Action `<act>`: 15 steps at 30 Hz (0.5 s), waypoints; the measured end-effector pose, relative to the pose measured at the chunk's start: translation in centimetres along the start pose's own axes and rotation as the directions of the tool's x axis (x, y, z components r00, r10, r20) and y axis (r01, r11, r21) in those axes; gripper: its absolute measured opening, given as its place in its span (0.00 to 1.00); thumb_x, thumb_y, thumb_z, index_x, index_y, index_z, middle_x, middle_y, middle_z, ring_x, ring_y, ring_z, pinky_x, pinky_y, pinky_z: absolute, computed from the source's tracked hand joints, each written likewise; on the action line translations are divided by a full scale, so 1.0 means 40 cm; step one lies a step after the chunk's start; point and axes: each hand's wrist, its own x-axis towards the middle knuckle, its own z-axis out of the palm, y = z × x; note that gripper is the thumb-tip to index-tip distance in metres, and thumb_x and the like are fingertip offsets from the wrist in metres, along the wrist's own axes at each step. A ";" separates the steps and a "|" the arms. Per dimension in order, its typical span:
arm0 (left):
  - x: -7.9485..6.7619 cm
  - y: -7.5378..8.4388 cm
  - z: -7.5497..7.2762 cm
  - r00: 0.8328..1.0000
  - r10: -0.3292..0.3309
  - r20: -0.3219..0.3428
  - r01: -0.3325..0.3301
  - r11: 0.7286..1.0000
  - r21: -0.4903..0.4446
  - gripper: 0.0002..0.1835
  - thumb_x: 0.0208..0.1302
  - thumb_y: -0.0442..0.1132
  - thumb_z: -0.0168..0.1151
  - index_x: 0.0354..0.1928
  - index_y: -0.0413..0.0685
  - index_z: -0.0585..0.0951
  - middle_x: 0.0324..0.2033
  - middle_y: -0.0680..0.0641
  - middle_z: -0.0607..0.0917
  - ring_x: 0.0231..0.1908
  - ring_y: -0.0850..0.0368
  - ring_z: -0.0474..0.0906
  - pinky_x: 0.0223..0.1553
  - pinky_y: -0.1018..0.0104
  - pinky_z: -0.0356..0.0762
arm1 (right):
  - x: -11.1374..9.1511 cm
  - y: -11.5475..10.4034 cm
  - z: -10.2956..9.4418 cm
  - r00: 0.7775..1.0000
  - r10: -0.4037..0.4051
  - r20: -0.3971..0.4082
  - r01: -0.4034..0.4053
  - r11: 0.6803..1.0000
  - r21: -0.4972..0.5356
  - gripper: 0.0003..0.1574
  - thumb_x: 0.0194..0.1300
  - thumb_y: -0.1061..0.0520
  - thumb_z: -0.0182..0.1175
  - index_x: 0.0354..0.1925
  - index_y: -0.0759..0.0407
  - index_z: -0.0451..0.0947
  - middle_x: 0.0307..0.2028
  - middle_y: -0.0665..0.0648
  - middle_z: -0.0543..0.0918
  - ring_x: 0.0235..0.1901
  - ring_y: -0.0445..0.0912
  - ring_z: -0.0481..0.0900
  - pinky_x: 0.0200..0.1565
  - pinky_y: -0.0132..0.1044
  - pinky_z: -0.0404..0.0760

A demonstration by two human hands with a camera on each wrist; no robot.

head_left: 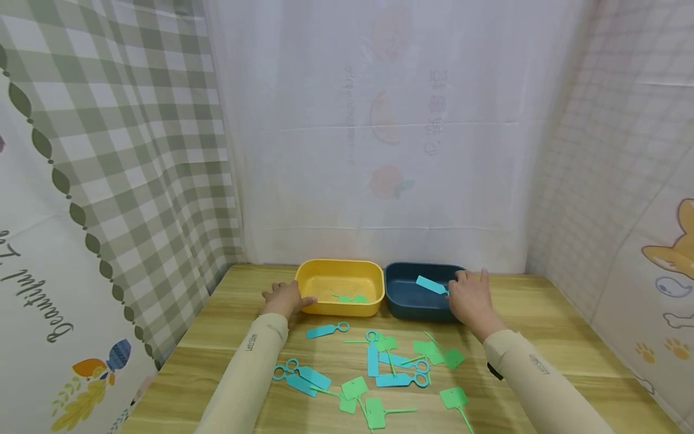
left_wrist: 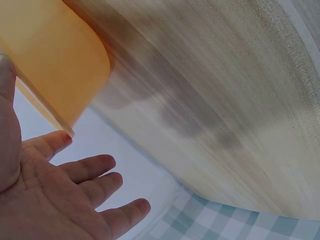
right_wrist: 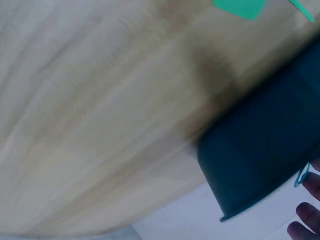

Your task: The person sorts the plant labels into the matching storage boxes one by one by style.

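My left hand (head_left: 284, 299) rests at the left end of a yellow bin (head_left: 340, 310). In the left wrist view its fingers spread loosely, with the index fingertip (left_wrist: 62, 138) right at the bin's rim. My right hand (head_left: 473, 301) pinches a blue tag (head_left: 432, 285) by its ring end, over the right side of a dark blue bin (head_left: 420, 312). The tag's flat blade points left across that bin's opening. In the right wrist view the tag's ring (right_wrist: 302, 176) shows between the fingertips. Green tags (head_left: 359, 299) lie inside the yellow bin.
Several blue ring-ended tags (head_left: 321, 331) and green tags with thin stems (head_left: 454, 397) are scattered on the wooden table (head_left: 564, 349) before the bins, some overlapping. Behind the bins hangs a white curtain (head_left: 325, 181); a checked cloth (head_left: 162, 120) hangs at left.
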 end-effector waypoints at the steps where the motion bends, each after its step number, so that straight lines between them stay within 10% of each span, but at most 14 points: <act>1: 0.000 0.001 0.001 1.000 0.002 0.000 -0.002 1.000 -0.003 0.42 0.55 0.65 0.53 0.60 0.37 0.66 0.55 0.25 0.65 0.59 0.29 0.52 0.52 0.30 0.48 | -0.003 0.000 0.006 1.000 0.001 0.002 -0.001 1.000 0.000 0.18 0.53 0.51 0.66 0.36 0.63 0.79 0.48 0.70 0.72 0.52 0.64 0.66 0.54 0.69 0.42; 15: 0.005 -0.003 0.007 1.000 0.003 -0.017 -0.003 1.000 -0.013 0.41 0.54 0.65 0.54 0.58 0.38 0.68 0.52 0.27 0.68 0.57 0.30 0.56 0.52 0.30 0.49 | -0.036 0.002 0.032 1.000 -0.010 -0.019 0.011 0.998 0.054 0.18 0.53 0.50 0.65 0.37 0.61 0.79 0.51 0.69 0.71 0.54 0.63 0.64 0.54 0.69 0.43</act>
